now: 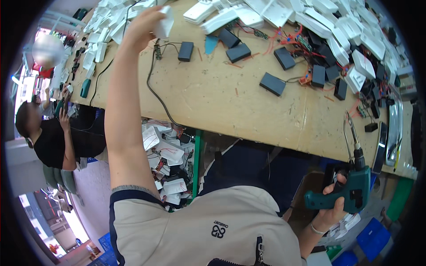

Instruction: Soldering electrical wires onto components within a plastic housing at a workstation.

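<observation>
My left arm stretches to the far side of the table, and my left hand (144,29) is closed on a white plastic casing (166,23). Just below that hand lies a small circuit board (158,51), wired to a black box (185,52). At the near right, my right hand (333,205) grips a green soldering gun (355,190) by its handle. Its metal tip and a thin curved tube beside it point up over the table's front edge. Several more black boxes (272,84) with red and black wires lie between the two hands.
White casings (275,13) are heaped along the back of the wooden table (213,97). A black cable (153,88) crosses it. Beneath, a bin holds casings and boards (171,153). A person in black (57,142) holds a green tool at the left. A metal strip (394,128) lies far right.
</observation>
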Demonstrator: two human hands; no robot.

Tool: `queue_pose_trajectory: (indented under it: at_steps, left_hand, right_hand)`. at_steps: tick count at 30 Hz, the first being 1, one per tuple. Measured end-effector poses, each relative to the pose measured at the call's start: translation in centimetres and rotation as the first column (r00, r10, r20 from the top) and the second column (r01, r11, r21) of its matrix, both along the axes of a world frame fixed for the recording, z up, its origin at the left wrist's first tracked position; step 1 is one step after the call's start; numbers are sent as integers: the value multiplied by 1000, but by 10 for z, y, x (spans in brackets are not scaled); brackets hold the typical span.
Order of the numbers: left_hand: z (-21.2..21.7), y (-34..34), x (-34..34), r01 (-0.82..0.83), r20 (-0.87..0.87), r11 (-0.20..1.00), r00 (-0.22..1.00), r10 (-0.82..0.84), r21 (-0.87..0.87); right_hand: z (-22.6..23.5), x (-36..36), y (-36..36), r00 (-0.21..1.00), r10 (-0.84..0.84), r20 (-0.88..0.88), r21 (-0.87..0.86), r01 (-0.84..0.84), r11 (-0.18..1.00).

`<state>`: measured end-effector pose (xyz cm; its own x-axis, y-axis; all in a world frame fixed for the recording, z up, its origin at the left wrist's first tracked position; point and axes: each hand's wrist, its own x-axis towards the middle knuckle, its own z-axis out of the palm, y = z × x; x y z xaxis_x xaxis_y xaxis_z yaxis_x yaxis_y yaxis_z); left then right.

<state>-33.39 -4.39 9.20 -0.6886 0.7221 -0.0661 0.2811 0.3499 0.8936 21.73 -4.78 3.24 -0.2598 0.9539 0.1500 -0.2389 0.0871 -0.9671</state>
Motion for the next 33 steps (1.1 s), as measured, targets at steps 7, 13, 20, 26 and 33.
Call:
queue_pose_trajectory:
  at_steps: [7,13,20,26,33]
  left_hand:
    - [-13,-33,175,-138,532,705,758,-377,696]
    - [-66,10,317,-258,602,623,669,-437,739]
    - [-75,16,368,-73,424,537,706,-567,840]
    - [-83,15,354,73,388,631,732,-560,772]
    - [-75,-4,311,340,413,822,738,-534,456]
  right_hand:
    - [-4,-6,5,962,129,-241,-106,-158,982]
    - [-5,-42,12,539,297,-788,-146,-633,760]
    - [3,-71,6,423,144,-895,-131,-555,821]
    - [19,-78,14,685,112,-720,-215,-374,902]
    - [12,-84,30,867,125,-482,-249,-272,929]
